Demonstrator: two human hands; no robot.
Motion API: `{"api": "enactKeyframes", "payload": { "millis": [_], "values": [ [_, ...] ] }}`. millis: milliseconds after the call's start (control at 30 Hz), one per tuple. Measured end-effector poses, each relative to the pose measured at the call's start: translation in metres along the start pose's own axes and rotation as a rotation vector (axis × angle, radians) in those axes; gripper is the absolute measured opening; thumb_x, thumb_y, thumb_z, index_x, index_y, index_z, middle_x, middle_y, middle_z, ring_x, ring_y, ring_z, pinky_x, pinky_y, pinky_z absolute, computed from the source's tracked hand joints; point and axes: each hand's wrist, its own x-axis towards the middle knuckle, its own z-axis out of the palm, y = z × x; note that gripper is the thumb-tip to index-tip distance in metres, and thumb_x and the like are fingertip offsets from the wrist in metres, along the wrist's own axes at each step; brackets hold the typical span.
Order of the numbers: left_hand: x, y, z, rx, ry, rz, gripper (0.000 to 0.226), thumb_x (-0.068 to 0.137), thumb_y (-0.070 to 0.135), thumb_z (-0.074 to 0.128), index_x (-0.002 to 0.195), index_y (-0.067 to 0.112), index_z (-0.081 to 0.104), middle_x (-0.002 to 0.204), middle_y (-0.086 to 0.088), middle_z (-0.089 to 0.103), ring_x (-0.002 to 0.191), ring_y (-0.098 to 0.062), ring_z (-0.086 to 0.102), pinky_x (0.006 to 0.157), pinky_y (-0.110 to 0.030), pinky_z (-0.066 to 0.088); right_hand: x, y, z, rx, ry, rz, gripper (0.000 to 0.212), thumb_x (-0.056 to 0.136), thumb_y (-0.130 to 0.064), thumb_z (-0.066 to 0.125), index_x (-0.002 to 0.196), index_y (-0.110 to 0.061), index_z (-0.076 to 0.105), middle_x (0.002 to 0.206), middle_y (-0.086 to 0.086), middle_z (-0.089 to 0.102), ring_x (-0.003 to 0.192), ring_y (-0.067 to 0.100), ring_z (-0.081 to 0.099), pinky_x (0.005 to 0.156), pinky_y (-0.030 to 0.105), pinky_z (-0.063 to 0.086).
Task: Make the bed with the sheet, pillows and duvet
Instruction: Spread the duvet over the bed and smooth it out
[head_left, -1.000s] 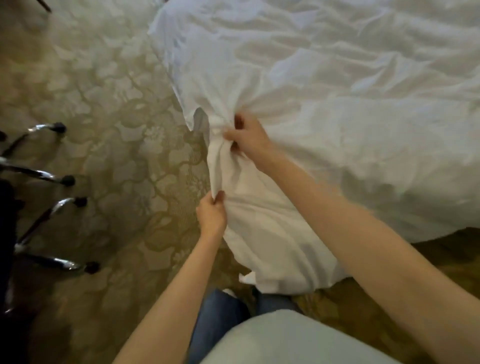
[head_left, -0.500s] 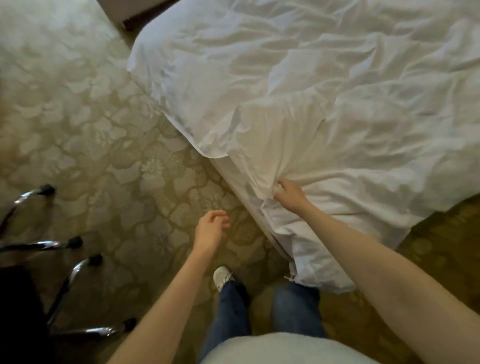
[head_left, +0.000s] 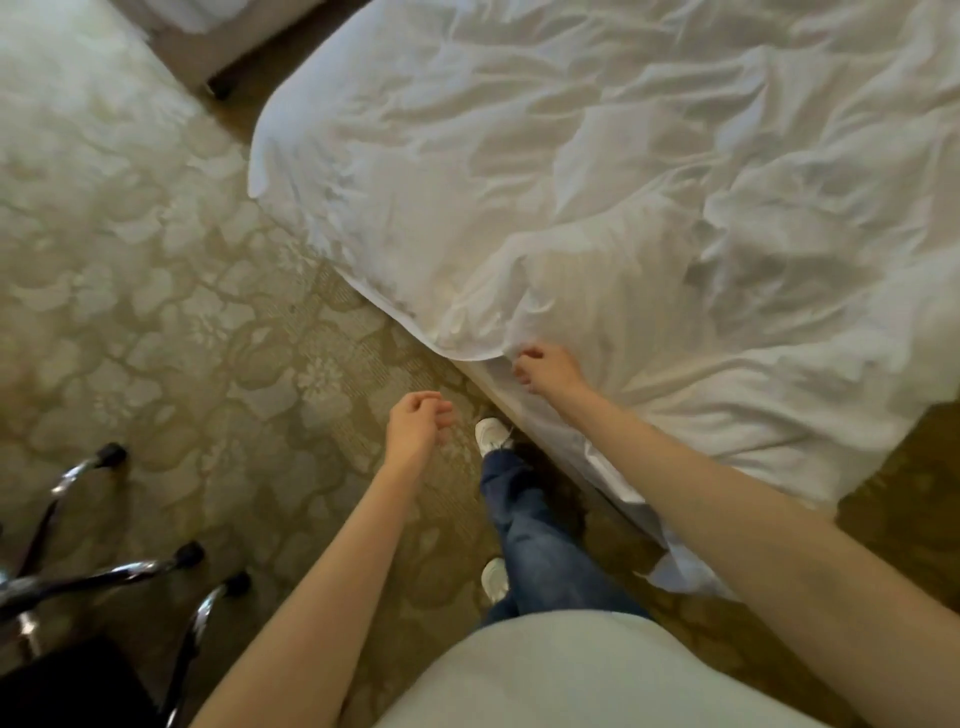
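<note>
Fingers (head_left: 529, 356) of right hand (head_left: 551, 372) pinch duvet (head_left: 519, 171) edge; left hand (head_left: 415, 423) loose.

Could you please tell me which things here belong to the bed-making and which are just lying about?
For the job: white duvet, sheet under it, right hand gripping the duvet's edge, left hand free.
Lying about: chrome-legged chair, patterned carpet, castered furniture at top left.

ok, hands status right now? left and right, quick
Left hand: open, loosely curled, holding nothing.
Right hand: closed, apparently pinching the duvet at its edge.
</note>
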Motion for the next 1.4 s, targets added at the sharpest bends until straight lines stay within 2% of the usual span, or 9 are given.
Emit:
{"api": "enactKeyframes", "payload": {
  "millis": [167, 300, 500, 700, 900, 1067, 1200, 1267, 1400],
  "values": [
    [0.060, 0.050, -0.019, -0.045, 0.045, -0.071, 0.017, 0.099, 0.008, 0.039, 0.099, 0.009, 0.056, 0.095, -0.007, 0.066, 0.085, -0.021, 0.064, 0.077, -0.036, 0.052, 0.056, -0.043, 0.037, 0.445, -0.108, 0.419, 0.054, 0.090, -0.039, 0.059, 0.135, -0.016, 0.043, 0.128, 0.003, 0.047, 0.121, 0.028, 0.046, 0.091, 0.038, 0.043],
    [0.097, 0.087, -0.041, -0.041, 0.087, -0.091, 0.017, 0.100, 0.008, 0.036, 0.105, 0.006, 0.053, 0.092, -0.006, 0.064, 0.077, -0.017, 0.062, 0.070, -0.030, 0.050, 0.092, -0.074, 0.045, 0.747, 0.229, 0.609, 0.082, 0.081, -0.050, 0.067, 0.144, -0.010, 0.035, 0.144, 0.008, 0.039, 0.131, 0.033, 0.041, 0.106, 0.042, 0.036],
    [0.156, 0.122, -0.065, 0.022, 0.112, -0.194, 0.016, 0.100, 0.018, 0.043, 0.106, 0.008, 0.053, 0.118, -0.015, 0.060, 0.087, -0.018, 0.060, 0.077, -0.034, 0.050, 0.127, -0.137, 0.051, 1.131, 0.331, 0.447, 0.061, 0.090, -0.030, 0.063, 0.143, -0.011, 0.039, 0.140, 0.006, 0.050, 0.118, 0.025, 0.053, 0.091, 0.034, 0.047],
    [0.219, 0.184, -0.078, -0.434, -0.116, -0.451, 0.099, 0.076, 0.073, 0.055, 0.150, 0.016, 0.023, 0.150, -0.017, 0.031, 0.132, -0.040, 0.039, 0.105, -0.058, 0.036, 0.130, -0.255, 0.044, 1.463, 0.085, 0.185, 0.038, 0.092, -0.022, 0.043, 0.126, -0.011, 0.058, 0.125, 0.011, 0.061, 0.122, 0.030, 0.052, 0.108, 0.044, 0.037],
    [0.263, 0.332, -0.078, -0.707, -0.289, -0.106, 0.030, 0.100, 0.035, 0.044, 0.098, 0.011, 0.061, 0.075, -0.006, 0.074, 0.088, -0.026, 0.063, 0.089, -0.042, 0.052, 0.083, -0.324, 0.041, 1.749, 0.153, -0.047, 0.033, 0.095, -0.035, 0.040, 0.103, -0.018, 0.066, 0.102, 0.006, 0.070, 0.107, 0.027, 0.061, 0.098, 0.043, 0.046],
    [0.274, 0.451, -0.108, -0.539, -0.273, 0.189, 0.046, 0.088, 0.010, 0.045, 0.051, 0.015, 0.073, 0.064, -0.002, 0.071, 0.079, -0.021, 0.065, 0.073, -0.033, 0.058, 0.077, -0.346, 0.075, 1.817, 0.364, -0.149, 0.042, 0.096, -0.040, 0.038, 0.131, -0.024, 0.056, 0.128, 0.003, 0.062, 0.120, 0.026, 0.056, 0.099, 0.041, 0.047],
    [0.287, 0.431, -0.165, -0.642, -0.551, 0.255, 0.014, 0.064, 0.012, 0.065, 0.062, 0.018, 0.078, 0.077, -0.003, 0.074, 0.081, -0.020, 0.070, 0.081, -0.037, 0.056, 0.116, -0.342, 0.122, 1.731, 0.523, -0.016, 0.041, 0.095, -0.050, 0.041, 0.123, -0.027, 0.059, 0.115, 0.001, 0.069, 0.105, 0.025, 0.064, 0.080, 0.038, 0.057],
    [0.327, 0.407, -0.190, -0.624, -0.596, 0.146, 0.044, 0.034, 0.012, 0.082, 0.077, 0.014, 0.080, 0.092, -0.008, 0.074, 0.094, -0.026, 0.067, 0.088, -0.043, 0.053, 0.150, -0.329, 0.144, 1.604, 0.592, 0.178, 0.040, 0.094, -0.052, 0.044, 0.121, -0.027, 0.059, 0.116, 0.002, 0.067, 0.104, 0.027, 0.062, 0.081, 0.041, 0.055],
    [0.400, 0.376, -0.229, -0.488, -0.424, -0.080, 0.029, 0.085, 0.005, 0.052, 0.111, 0.012, 0.064, 0.114, -0.011, 0.064, 0.099, -0.028, 0.062, 0.080, -0.039, 0.052, 0.205, -0.292, 0.182, 1.181, 0.487, 0.551, 0.020, 0.090, -0.027, 0.053, 0.105, -0.014, 0.060, 0.103, 0.009, 0.063, 0.089, 0.027, 0.060, 0.077, 0.038, 0.053]
  ]
}}
